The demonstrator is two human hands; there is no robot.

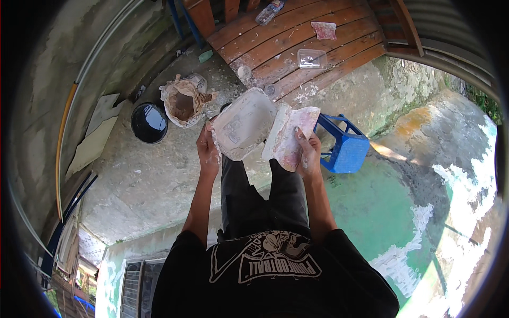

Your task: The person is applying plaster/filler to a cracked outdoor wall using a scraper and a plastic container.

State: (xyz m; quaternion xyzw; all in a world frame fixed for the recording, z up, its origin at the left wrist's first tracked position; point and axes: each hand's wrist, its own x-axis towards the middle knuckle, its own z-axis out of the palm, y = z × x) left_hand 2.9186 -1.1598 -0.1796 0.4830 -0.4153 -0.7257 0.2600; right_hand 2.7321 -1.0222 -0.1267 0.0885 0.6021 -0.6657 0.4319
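"What's in the left hand?"

"A tub, pale and smeared, gripped by its left rim and held above the lap."

"And the right hand?"

"Closed on a card, thumb on top (its left edge thick with white paste). The card is right beside the tub; I can't tell if they touch."

"Further out?"

"A blue stool to the right. Leftward, a paper-lined pail and a black bucket. Ahead, planks bearing a clear box."
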